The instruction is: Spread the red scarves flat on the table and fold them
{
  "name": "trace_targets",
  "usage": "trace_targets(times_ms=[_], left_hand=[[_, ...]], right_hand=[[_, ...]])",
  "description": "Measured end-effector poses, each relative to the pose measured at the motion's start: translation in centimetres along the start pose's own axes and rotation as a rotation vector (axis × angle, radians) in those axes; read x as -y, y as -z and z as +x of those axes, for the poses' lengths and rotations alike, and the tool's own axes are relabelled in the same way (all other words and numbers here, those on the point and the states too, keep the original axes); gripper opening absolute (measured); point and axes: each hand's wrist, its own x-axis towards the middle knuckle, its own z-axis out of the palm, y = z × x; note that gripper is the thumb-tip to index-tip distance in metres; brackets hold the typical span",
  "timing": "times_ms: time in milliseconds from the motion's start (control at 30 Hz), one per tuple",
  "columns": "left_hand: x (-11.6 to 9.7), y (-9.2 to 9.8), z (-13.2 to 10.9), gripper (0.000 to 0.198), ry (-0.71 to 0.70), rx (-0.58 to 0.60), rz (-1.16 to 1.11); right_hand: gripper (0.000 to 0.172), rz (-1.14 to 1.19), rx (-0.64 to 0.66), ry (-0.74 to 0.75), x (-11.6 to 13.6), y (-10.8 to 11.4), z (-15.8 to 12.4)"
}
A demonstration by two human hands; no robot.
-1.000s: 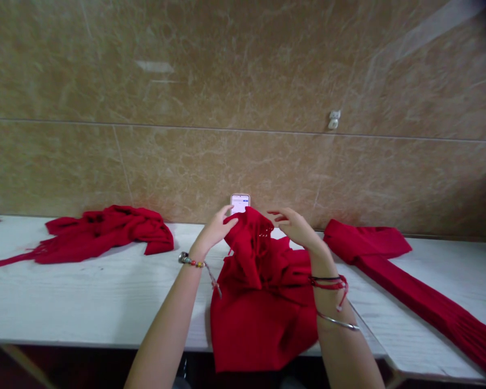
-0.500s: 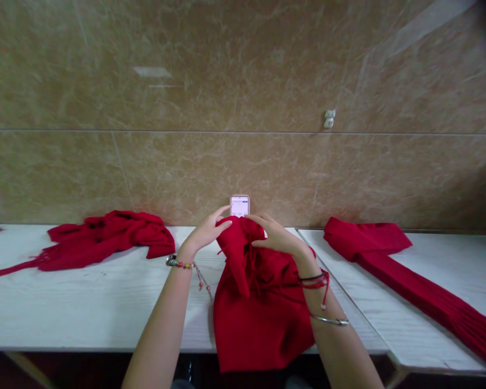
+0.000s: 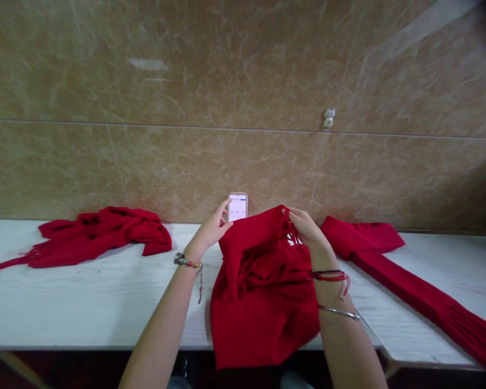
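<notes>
A red fringed scarf point(image 3: 259, 329) lies bunched in the middle of the table, its lower part hanging over the front edge. My right hand point(image 3: 304, 224) pinches the scarf's upper right corner, where the fringe dangles. At the upper left of the same cloth is my left hand point(image 3: 213, 229), thumb on the edge and fingers bent behind it, holding it. Between the two hands the top edge is stretched out and lifted. The middle of the scarf is crumpled below it.
Behind the scarf a phone point(image 3: 237, 206) leans upright against the tiled wall point(image 3: 178, 167). To the left lies a crumpled red scarf point(image 3: 105, 237); a folded red scarf point(image 3: 409, 292) stretches along the right. A small white cat figure point(image 3: 329, 118) is on the wall.
My right hand has moved right and closed on the scarf's corner, and the top edge is now spread between both hands. My left hand has closed on its edge.
</notes>
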Motion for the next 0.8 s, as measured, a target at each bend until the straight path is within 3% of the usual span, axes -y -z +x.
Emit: trace_targets(times_ms=[67, 100, 200, 267, 400, 500, 600, 700, 800], left_hand=[[-1.2, -1.3, -0.1, 0.047, -0.107, -0.04, 0.135], [-1.7, -1.9, -0.2, 0.042, -0.171, 0.002, 0.181], [-2.6, -3.6, -0.6, 0.042, -0.28, 0.288, 0.268], [-2.3, -4.5, -0.7, 0.037, -0.269, 0.39, 0.324], [-0.8, -5.4, -0.6, 0.034, -0.203, 0.369, 0.337], [-0.1, -5.3, -0.3, 0.032, -0.081, 0.327, 0.263], [-0.4, -4.5, 0.2, 0.024, 0.043, 0.205, 0.039], [-1.3, -3.2, 0.4, 0.014, 0.111, 0.164, -0.265], [-2.2, -2.0, 0.3, 0.014, 0.191, 0.134, -0.491]], right_hand=[[0.01, -0.029, -0.05, -0.057, -0.5, 0.1, 0.2], [0.008, -0.058, -0.07, -0.09, -0.7, 0.1, 0.3], [0.019, -0.203, -0.097, -0.165, -1.0, 0.3, 0.6], [0.025, -0.355, -0.119, -0.123, -0.9, 0.6, 0.7], [0.026, -0.7, -0.092, 0.148, -0.2, 0.7, 0.3], [0.025, -0.784, 0.169, 0.324, 0.4, -0.2, -0.5], [0.032, -0.841, 0.391, 0.42, 0.8, -1.6, -1.1], [0.027, -0.87, 0.403, 0.399, 1.0, -2.4, -1.0], [0.023, -0.802, 0.314, 0.365, 1.1, -1.8, -0.8]])
